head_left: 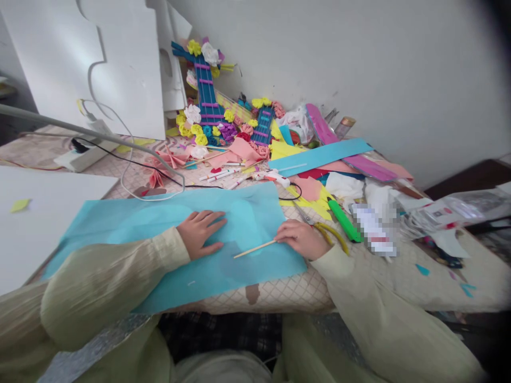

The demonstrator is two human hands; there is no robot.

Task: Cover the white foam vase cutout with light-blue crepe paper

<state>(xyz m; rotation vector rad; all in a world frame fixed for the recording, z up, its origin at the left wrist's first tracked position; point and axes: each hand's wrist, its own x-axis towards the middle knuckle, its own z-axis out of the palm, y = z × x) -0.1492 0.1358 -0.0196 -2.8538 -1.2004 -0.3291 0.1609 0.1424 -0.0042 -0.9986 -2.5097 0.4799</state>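
Observation:
A large sheet of light blue paper (pixel 159 287) lies flat across the front of the table. My left hand (pixel 202 232) rests on it, palm down with the fingers spread. Further right, my right hand (pixel 303 238) pinches one end of a thin wooden stick (pixel 255 249), whose free end points left over the sheet. Close beyond that hand are yellow-handled scissors (pixel 329 230), their blades partly over the yellow paper scraps. Fingertips of the right hand are partly hidden by the hand itself.
A green cutter (pixel 344 221) and a blurred-out phone (pixel 374 229) lie at right. Behind are a white glue gun (pixel 275 176), a blue paper strip (pixel 319 157) and flower-covered blue paper decorations (pixel 207 96). Cables cross to a power strip (pixel 85 151). White board (pixel 51 207) lies left.

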